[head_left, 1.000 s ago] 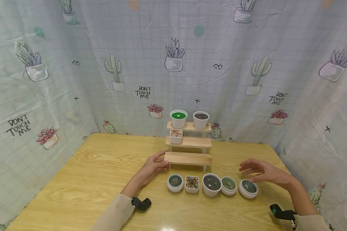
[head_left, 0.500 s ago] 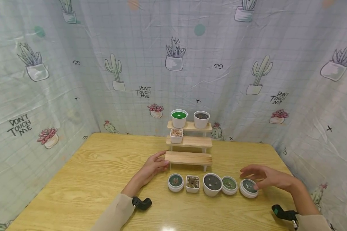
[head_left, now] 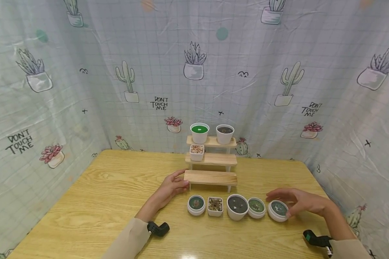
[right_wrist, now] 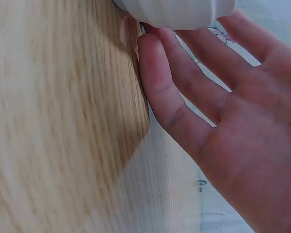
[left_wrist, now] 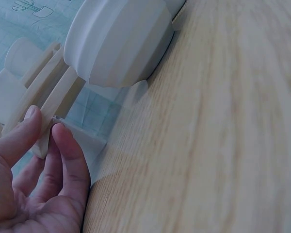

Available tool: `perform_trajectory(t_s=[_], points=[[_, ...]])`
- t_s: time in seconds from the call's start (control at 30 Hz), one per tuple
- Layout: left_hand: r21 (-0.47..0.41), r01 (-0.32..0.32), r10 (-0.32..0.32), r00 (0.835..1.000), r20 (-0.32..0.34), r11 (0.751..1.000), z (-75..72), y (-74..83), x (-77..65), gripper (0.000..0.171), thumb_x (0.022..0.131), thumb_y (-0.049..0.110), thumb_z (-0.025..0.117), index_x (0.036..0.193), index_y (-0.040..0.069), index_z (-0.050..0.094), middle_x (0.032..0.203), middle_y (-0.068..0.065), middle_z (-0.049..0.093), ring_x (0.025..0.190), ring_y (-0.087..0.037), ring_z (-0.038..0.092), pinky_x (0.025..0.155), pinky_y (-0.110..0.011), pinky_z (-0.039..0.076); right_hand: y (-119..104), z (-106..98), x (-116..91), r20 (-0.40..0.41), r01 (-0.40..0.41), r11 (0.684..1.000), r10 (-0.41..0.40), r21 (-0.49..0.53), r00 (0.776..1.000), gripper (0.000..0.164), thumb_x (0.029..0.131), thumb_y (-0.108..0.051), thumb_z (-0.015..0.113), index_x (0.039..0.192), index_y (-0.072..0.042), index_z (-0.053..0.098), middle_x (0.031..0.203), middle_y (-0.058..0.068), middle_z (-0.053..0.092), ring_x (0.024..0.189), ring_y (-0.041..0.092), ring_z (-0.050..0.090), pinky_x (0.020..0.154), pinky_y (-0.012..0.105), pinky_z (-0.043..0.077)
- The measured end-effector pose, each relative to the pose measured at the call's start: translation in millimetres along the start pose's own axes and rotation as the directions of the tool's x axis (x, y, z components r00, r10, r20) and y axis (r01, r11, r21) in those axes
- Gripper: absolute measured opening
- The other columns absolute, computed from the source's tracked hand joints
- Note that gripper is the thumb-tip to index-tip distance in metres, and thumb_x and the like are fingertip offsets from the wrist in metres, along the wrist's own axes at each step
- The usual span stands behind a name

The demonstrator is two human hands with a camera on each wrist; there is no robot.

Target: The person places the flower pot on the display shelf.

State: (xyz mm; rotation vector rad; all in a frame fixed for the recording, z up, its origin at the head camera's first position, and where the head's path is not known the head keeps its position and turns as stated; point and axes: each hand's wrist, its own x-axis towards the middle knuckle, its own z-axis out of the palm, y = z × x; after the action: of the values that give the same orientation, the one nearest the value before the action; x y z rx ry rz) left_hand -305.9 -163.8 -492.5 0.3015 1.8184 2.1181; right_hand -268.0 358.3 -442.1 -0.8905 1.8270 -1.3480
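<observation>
Left hand (head_left: 170,187) is pinching the end of the wooden stand's lowest step (head_left: 210,177), apparently steadying it; right hand (head_left: 306,201) is cupping loosely around the teal-topped pot (head_left: 278,211), thumb by the rim, not clenched, actual contact unclear. That pot is sitting on the surface (head_left: 214,237) just inside the right hand's fingers, at the row's far end from the left hand. Looks like we're at the pick-up step; next move is likely calling for closing thumb and fingers, then lifting without bumping the green-topped pot (head_left: 256,208) alongside.
</observation>
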Motion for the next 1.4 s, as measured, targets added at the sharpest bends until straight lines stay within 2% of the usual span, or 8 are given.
perform_trajectory(t_s=[0.17, 0.3, 0.57, 0.97, 1.4], points=[[0.003, -0.001, 0.001, 1.0, -0.006, 1.0, -0.8, -0.1, 0.9, 0.072, 0.102, 0.01, 0.064, 0.163, 0.009, 0.026, 0.108, -0.002, 0.069, 0.098, -0.011, 0.068, 0.087, -0.024, 0.059, 2.7, 0.9, 2.2, 0.046, 0.028, 0.999, -0.029, 0.036, 0.998, 0.073, 0.094, 0.006, 0.068, 0.154, 0.015, 0.028, 0.156, 0.015, 0.05, 0.141, 0.006, 0.05, 0.108, 0.022, 0.047], [0.0, 0.001, -0.001, 1.0, -0.01, 1.0, -0.7, 0.2, 1.2, 0.072, 0.102, 0.009, 0.064, 0.163, 0.009, 0.027, 0.108, -0.003, 0.069, 0.097, -0.011, 0.068, 0.087, -0.025, 0.059, 3.6, 1.0, 3.2, 0.074, 0.045, 0.998, -0.048, 0.048, 0.996, 0.071, 0.093, 0.009, 0.066, 0.154, 0.014, 0.03, 0.155, 0.014, 0.052, 0.14, 0.006, 0.051, 0.107, 0.025, 0.049], [0.009, -0.002, 0.002, 1.0, -0.014, 1.0, 0.1, -0.2, 1.7, 0.071, 0.102, 0.009, 0.064, 0.163, 0.009, 0.028, 0.108, -0.003, 0.068, 0.097, -0.011, 0.068, 0.087, -0.025, 0.059, 5.7, -0.3, 2.6, 0.043, -0.006, 1.0, 0.005, 0.022, 0.999, 0.067, 0.091, 0.007, 0.067, 0.151, 0.011, 0.039, 0.151, 0.002, 0.057, 0.137, 0.005, 0.054, 0.106, 0.024, 0.049], [0.009, -0.005, 0.005, 1.0, -0.001, 1.0, -0.9, -0.7, 2.0, 0.073, 0.101, 0.008, 0.065, 0.163, 0.01, 0.027, 0.106, -0.002, 0.069, 0.098, -0.011, 0.068, 0.087, -0.024, 0.059, 8.8, -0.7, 2.3, 0.051, -0.02, 0.998, 0.017, 0.063, 0.999, 0.069, 0.091, 0.006, 0.069, 0.152, 0.01, 0.039, 0.152, 0.0, 0.056, 0.135, 0.007, 0.055, 0.107, 0.024, 0.049], [0.008, -0.01, 0.01, 1.0, 0.015, 1.0, -2.8, -3.0, 3.3, 0.072, 0.102, 0.012, 0.065, 0.163, 0.009, 0.026, 0.106, -0.001, 0.07, 0.097, -0.012, 0.068, 0.086, -0.024, 0.059, 11.4, -1.8, 0.6, 0.025, -0.057, 0.996, 0.055, 0.072, 0.998, 0.068, 0.09, 0.005, 0.068, 0.152, 0.009, 0.041, 0.149, -0.005, 0.059, 0.133, 0.006, 0.057, 0.106, 0.023, 0.05]])
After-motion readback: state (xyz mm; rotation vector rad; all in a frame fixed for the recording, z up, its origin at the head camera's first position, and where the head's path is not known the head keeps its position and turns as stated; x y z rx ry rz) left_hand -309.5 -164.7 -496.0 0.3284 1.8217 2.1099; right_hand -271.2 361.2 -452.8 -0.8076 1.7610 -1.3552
